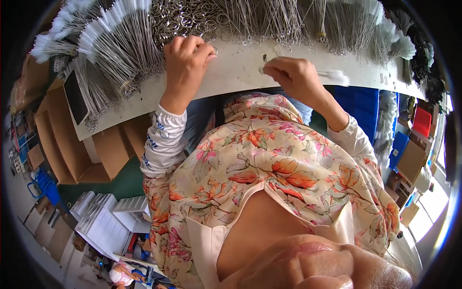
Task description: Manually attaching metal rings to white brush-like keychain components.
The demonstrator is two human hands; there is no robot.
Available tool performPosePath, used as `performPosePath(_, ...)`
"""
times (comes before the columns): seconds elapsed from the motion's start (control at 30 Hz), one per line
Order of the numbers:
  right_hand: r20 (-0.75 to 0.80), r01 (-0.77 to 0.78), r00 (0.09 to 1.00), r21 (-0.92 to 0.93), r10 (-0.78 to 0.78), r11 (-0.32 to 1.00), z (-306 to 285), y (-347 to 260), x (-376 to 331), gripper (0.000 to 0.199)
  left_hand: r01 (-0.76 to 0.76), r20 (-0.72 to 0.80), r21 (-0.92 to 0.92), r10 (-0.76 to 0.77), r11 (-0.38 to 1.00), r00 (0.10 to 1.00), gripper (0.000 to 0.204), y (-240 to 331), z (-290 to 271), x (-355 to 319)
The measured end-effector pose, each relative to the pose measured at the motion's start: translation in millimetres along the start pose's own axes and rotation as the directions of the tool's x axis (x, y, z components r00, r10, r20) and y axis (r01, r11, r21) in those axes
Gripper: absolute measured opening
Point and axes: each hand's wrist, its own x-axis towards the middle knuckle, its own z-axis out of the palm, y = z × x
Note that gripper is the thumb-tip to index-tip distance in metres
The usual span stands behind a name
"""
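Observation:
My left hand (pixel 187 67) is at the near edge of a heap of shiny metal rings (pixel 185 19), its fingers curled. A small metal ring (pixel 215 50) shows at its fingertips. To the right, my right hand (pixel 296 79) is closed in a pinch over the table. From under it a thin wire brush (pixel 337 77) sticks out to the right, its white bristles blurred. A small round glint shows at the right fingertips; I cannot make out whether it is a ring or the brush's loop.
Bundles of wire brushes (pixel 115 43) crowd the table's left end, and more (pixel 346 29) line its far side. A dark phone-like slab (pixel 76 96) leans at the left end. Open cardboard boxes (pixel 62 139) stand below left; a blue bin (pixel 356 113) is below right.

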Motion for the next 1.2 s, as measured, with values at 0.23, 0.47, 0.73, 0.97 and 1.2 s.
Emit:
performPosePath(0.23,0.048,-0.159,0.980,0.776,0.195,0.610,-11.2,-42.5,52.9,0.014,0.189,-0.137,-0.792,-0.471,0.580,0.871,0.007,35.5,-27.5,-1.7)
performPosePath(0.47,-0.176,0.130,0.982,0.892,0.068,0.432,11.0,-66.3,56.8,0.007,0.069,0.245,-0.949,-0.587,-0.306,0.771,0.012,45.0,-35.7,-1.4)
performPosePath(0.73,-0.520,0.557,0.655,-0.158,-0.549,0.815,7.3,-59.3,54.8,0.021,0.142,0.311,-0.886,-0.339,-0.441,0.888,0.018,33.6,-58.1,-14.7)
performPosePath(0.97,-0.385,0.605,0.632,-0.296,-0.672,0.739,9.7,-51.7,53.8,0.020,0.285,0.273,-0.958,-0.348,-0.020,0.897,0.021,35.6,-77.0,-17.4)
performPosePath(1.2,-0.451,0.506,0.841,0.464,-0.297,0.727,12.2,-70.3,62.4,0.016,0.012,-0.279,-0.823,-0.423,0.568,0.862,0.037,51.0,-71.3,-22.7)
